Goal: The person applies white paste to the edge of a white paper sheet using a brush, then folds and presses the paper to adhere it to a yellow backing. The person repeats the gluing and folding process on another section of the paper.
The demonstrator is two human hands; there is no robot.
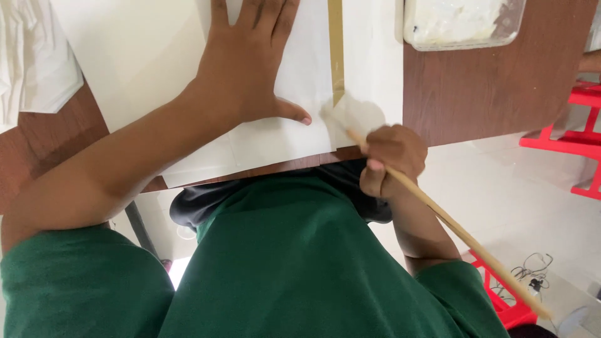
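— Pressing down with our left hand [247, 66], we keep the white sheet [294, 134] flat on the brown wooden table [488, 87]. The fingers lie flat and close together, the thumb stretched out toward the right.

— And our right hand [388, 159]?

— Its fingers are curled tight around a long wooden stick [463, 235]. The pale, wet-looking tip of the stick [350, 116] touches the sheet just beside the lower end of a gold strip [336, 50].

— Where are the edges?

— The sheet reaches the near edge of the table, right against our green shirt [300, 263]. A whitish tray [460, 22] stands well apart, at the far right. There is open floor to the right, up to the red stools [579, 138].
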